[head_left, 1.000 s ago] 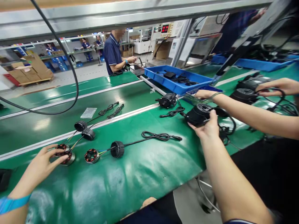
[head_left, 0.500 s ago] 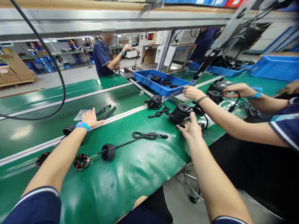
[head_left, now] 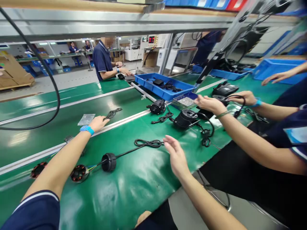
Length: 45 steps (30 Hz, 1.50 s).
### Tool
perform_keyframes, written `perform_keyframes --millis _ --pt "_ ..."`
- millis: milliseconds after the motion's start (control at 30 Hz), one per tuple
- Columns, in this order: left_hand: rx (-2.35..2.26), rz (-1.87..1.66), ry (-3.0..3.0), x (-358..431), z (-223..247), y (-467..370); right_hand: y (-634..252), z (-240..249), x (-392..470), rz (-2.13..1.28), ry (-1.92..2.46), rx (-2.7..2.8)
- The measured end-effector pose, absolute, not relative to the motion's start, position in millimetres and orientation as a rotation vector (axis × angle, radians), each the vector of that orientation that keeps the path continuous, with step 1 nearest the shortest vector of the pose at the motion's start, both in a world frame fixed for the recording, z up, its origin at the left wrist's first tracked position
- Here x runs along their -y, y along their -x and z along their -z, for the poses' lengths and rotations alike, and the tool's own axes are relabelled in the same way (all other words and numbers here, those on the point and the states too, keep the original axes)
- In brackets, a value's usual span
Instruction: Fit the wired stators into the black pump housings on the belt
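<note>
My left hand (head_left: 97, 124) reaches over the white rail, its fingers closed on a bundled black cable (head_left: 113, 113). My right hand (head_left: 177, 156) is open over the green mat, fingertips beside the end of a looped black cable (head_left: 148, 143). That cable runs through a black ribbed cap (head_left: 109, 162) to a round stator with copper-coloured windings (head_left: 79, 173). A second stator (head_left: 38, 170) lies farther left, partly behind my left forearm. Beyond my right hand sits a black motor housing (head_left: 184, 119) with its cable.
A co-worker's hands (head_left: 208, 103) work at the right among black motor units. Another motor (head_left: 157, 107) lies by the rail. Behind are a blue tray (head_left: 165, 92) with cables and a small parts box (head_left: 185, 101). A plastic bag (head_left: 86, 119) lies left; a metal beam (head_left: 96, 22) crosses overhead.
My right hand has left the black motor housing and moved left to the looped cable's end. My left hand has gone from spread to closed on the bundled cable, shifting slightly right.
</note>
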<state>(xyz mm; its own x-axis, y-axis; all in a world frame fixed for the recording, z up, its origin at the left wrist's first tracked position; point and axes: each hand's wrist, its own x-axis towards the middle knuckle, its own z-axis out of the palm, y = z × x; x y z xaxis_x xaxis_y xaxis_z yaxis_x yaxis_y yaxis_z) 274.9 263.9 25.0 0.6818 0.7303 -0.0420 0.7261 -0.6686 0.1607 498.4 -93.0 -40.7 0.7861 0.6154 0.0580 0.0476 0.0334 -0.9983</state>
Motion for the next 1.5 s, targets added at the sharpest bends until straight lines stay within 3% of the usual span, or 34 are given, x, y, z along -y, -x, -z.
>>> perform_keyframes --millis 133,233,333,433,600,700,800,967,1100,1200,1333,1500 --pt "-0.968 -0.151 -2.708 -226 -63 -234 -443 15 61 -0.487 1.505 1.427" --pt "-0.946 -0.436 -2.634 -182 -79 -176 -405 3 24 -0.386 1.351 1.902" --pt "-1.017 -0.796 -2.576 -131 -67 -115 -376 4 -10 -0.305 1.275 2.239" --pt "-1.112 -0.883 -2.594 -85 -30 -70 -360 6 -25 -0.349 1.324 2.367" --pt "-1.171 -0.805 -2.632 -43 24 -31 -355 -7 -10 -0.851 1.329 2.415" --pt "-1.507 -0.851 -2.563 -42 27 -1 -355 -10 -3 -1.342 1.124 2.365" --pt "-2.007 -0.889 -2.4 -54 13 50 -351 0 -8 -1.426 1.094 2.244" --pt "-2.623 -0.654 -2.128 -85 -24 154 -331 28 -26 -0.919 1.195 2.214" --pt "-2.49 -0.096 -2.282 -119 -29 193 -311 44 -40 -0.839 1.139 2.222" --pt "-2.42 0.114 -2.302 -142 -12 193 -298 49 -48 -0.806 1.101 2.148" --pt "-2.45 0.205 -2.273 -154 4 193 -295 48 -52 -0.824 1.041 2.118" --pt "-2.404 0.145 -2.296 -134 -8 224 -302 42 -47 -0.803 1.107 2.2"
